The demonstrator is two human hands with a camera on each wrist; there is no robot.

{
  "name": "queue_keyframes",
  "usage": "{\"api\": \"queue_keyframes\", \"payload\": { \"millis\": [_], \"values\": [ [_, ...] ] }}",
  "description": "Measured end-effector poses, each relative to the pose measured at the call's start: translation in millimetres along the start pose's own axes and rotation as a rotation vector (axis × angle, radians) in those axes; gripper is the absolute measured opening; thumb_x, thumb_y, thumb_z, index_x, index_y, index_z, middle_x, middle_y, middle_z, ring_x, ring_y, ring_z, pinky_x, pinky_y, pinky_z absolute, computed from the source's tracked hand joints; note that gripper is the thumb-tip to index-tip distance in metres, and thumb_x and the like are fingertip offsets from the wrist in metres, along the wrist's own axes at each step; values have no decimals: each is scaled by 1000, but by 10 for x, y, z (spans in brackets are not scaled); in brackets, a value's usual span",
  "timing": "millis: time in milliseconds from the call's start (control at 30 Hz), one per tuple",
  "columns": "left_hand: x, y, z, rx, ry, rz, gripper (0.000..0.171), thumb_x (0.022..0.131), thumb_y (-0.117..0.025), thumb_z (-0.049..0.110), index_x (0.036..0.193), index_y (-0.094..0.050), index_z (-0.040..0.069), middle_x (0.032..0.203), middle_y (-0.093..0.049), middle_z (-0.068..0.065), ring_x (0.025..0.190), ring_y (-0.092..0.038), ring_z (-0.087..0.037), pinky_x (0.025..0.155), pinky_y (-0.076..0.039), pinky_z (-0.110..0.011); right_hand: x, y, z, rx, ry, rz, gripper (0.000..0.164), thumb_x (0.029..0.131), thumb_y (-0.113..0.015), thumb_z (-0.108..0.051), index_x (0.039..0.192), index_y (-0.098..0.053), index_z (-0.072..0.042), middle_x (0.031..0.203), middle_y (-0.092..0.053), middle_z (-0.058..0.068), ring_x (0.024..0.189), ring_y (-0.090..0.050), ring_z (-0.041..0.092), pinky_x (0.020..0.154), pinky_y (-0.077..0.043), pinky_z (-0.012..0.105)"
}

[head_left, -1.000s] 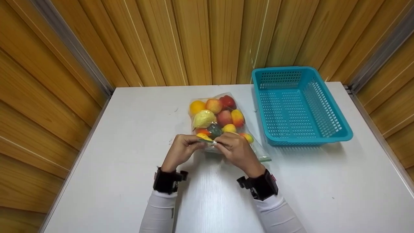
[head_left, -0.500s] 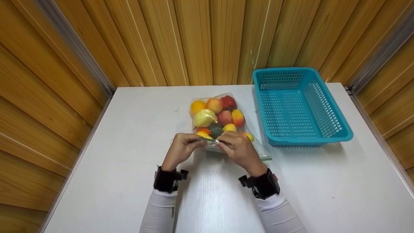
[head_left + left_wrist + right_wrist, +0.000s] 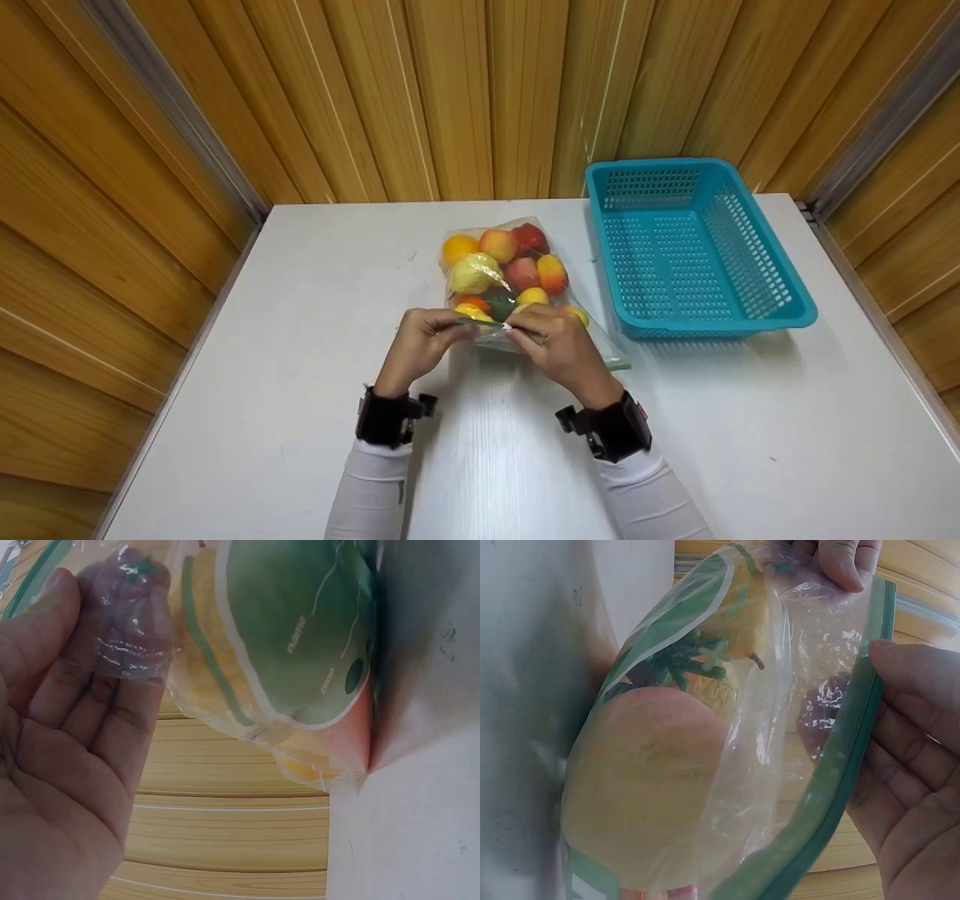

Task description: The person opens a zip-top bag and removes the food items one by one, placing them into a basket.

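A clear zip bag (image 3: pixel 501 339) full of fruit lies on the white table in the head view, its mouth toward me. An orange (image 3: pixel 460 248), a red fruit (image 3: pixel 530 238) and a red-yellow mango (image 3: pixel 552 274) show through the plastic. At the mouth, my left hand (image 3: pixel 422 343) pinches the left part of the edge between thumb and fingers. My right hand (image 3: pixel 561 346) pinches the green zip strip (image 3: pixel 855 727) further right, with a small white spot at its fingertips. The right wrist view shows that thumb pressing the strip. A large pale-pink fruit (image 3: pixel 649 787) fills the bag's near end there.
A turquoise perforated basket (image 3: pixel 622 300) stands to the right of the bag, toward the back of the table (image 3: pixel 300 337). Wood-panelled walls (image 3: pixel 450 97) rise behind the table and on both sides.
My right hand has slid slightly to the right along the bag's mouth, away from the left hand. The left hand stays almost in place, and the fruit bag has barely shifted.
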State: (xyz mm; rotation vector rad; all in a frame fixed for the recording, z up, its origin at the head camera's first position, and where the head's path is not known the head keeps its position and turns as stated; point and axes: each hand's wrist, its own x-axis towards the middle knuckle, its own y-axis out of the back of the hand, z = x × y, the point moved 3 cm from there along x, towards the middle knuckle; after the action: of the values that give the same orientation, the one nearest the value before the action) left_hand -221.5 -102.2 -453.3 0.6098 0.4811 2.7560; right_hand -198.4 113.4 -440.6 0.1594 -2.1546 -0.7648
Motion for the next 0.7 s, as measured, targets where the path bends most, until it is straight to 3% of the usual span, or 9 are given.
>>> {"api": "queue_keyframes", "payload": {
  "millis": [700],
  "values": [
    [-4,35,-6,-20,16,49,10,88,-78,6,96,-82,1,92,-79,-9,86,-71,-13,77,-58,-25,1,39,37,6,33,30,16,83,-83,-1,98,-80,-1,89,-75,7,82,-70,23,75,-59,43]
  ]
}}
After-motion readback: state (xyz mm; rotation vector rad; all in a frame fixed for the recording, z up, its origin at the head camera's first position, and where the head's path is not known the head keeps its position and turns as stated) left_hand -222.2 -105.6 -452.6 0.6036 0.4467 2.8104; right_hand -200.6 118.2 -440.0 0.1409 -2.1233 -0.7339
